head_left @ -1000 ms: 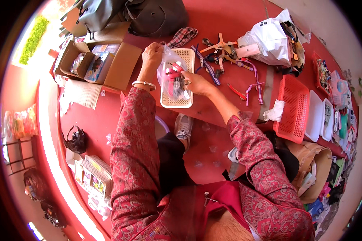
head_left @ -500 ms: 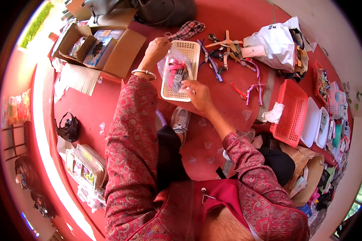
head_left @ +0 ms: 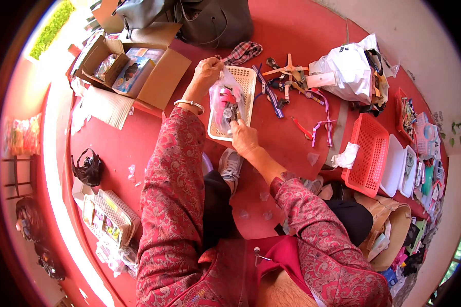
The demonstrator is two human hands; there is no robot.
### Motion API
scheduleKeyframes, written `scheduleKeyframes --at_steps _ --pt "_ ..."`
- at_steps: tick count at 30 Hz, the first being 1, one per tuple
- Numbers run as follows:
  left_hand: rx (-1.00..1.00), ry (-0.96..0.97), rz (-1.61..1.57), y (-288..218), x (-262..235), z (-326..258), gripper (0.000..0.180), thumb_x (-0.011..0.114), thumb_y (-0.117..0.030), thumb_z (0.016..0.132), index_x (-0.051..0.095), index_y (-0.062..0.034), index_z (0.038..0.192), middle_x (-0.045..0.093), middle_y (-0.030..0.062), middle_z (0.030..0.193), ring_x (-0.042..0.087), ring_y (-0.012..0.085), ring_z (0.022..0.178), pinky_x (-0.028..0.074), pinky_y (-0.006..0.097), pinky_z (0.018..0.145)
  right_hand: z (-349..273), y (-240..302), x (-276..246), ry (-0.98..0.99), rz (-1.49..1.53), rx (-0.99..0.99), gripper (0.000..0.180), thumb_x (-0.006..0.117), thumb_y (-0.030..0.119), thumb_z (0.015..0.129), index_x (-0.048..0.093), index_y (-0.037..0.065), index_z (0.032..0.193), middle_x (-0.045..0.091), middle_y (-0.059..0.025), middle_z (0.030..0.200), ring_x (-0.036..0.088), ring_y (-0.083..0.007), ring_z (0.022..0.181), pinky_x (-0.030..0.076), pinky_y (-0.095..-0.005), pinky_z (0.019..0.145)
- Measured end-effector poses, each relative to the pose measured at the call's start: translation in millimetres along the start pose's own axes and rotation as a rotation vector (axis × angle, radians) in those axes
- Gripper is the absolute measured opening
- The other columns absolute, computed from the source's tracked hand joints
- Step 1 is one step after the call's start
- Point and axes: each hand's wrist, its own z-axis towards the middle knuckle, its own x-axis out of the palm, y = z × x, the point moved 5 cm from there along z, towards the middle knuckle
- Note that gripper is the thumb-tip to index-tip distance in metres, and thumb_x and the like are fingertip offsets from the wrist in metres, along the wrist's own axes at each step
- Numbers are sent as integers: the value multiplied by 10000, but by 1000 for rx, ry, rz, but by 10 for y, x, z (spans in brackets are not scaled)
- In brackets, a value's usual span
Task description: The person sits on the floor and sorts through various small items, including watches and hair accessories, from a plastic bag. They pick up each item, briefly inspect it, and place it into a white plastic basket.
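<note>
A clear plastic bag point(head_left: 217, 113) hangs over the cream perforated basket point(head_left: 247, 77). Inside it show a bright pink strap-like item point(head_left: 226, 95) and grey, round-faced pieces that look like watches point(head_left: 227, 112). My left hand point(head_left: 208, 71), with a white bangle at its wrist, is closed on the bag's upper edge. At the bag's lower right side my right hand point(head_left: 245, 137) has its fingers closed beside the grey pieces; its fingertips are partly hidden. To the basket's right lies a tangle of straps point(head_left: 291, 77) in tan, blue and dark colours.
On the red floor, an open cardboard box point(head_left: 164, 69) stands at the far left, beside a dark handbag point(head_left: 217, 23). A stuffed white bag point(head_left: 346, 69) sits at the far right, with a red basket point(head_left: 366, 148) nearer. A small black bag point(head_left: 88, 169) lies left. My shoe point(head_left: 230, 166) is below the basket.
My right hand has shifted down and in against the grey pieces. The bag now hangs longer and straighter from my left hand, which still grips its top. The whole view has shifted slightly.
</note>
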Motion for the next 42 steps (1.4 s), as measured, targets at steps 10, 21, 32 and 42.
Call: scheduleKeyframes --at_steps 10,21,32,42 --pt "-9 -24 -119 -286 -142 -82 206 554 -196 787 590 -7 712 532 15 610 465 94 540 358 252 475 192 -287 -1337 -122 509 -115 119 512 89 745 600 10 756 585 -131 760 580 -288 701 462 -345 627" --pt "-43 -125 -294 -430 -465 -713 348 596 -24 694 511 33 1027 559 94 800 548 149 617 454 258 533 59 45 -1836 -157 230 -391 80 474 81 770 550 56 776 533 -95 758 565 -290 716 454 -357 632" --pt "199 -272 253 -1015 -216 -533 293 517 -28 635 598 -46 917 592 117 776 559 231 724 438 308 670 -100 -38 -1803 -219 296 -274 140 464 136 790 571 51 763 575 -119 734 569 -288 698 448 -374 619" --pt "307 -118 586 -871 226 -342 210 519 -130 698 565 -96 900 606 158 839 573 335 816 444 411 708 -254 234 -985 -27 517 -128 164 446 164 746 602 121 771 612 -115 735 587 -297 728 448 -404 625"
